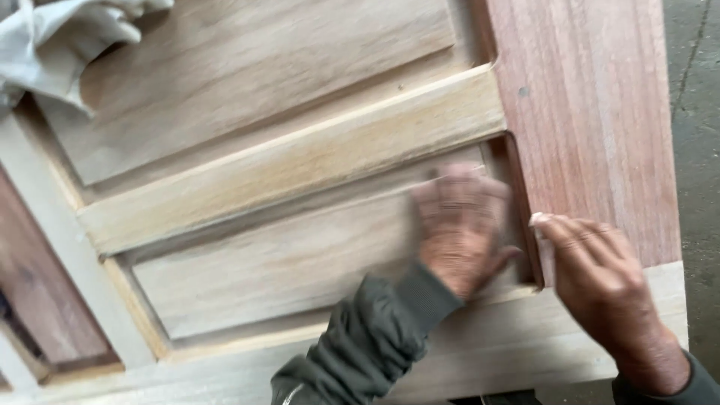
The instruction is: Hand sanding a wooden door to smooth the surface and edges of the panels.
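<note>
Pressing flat, fingers spread, the left hand (459, 225) covers the door (300, 150) panel. Right hand (600, 277) rests open-fingered on the frame.

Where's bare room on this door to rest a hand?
Free: upper raised panel between cloth and reddish stile; lower panel's left half. Crowded: lower right corner, where the left hand and right hand press.

Left hand (459, 225) flat on lower recessed panel (285, 262) of wooden door (315, 161) — motion-blurred. Right hand (600, 281) resting at reddish stile (592, 120) edge, fingers curled. Pale cloth (56, 41) top left — concrete floor (701, 150) at right.
</note>
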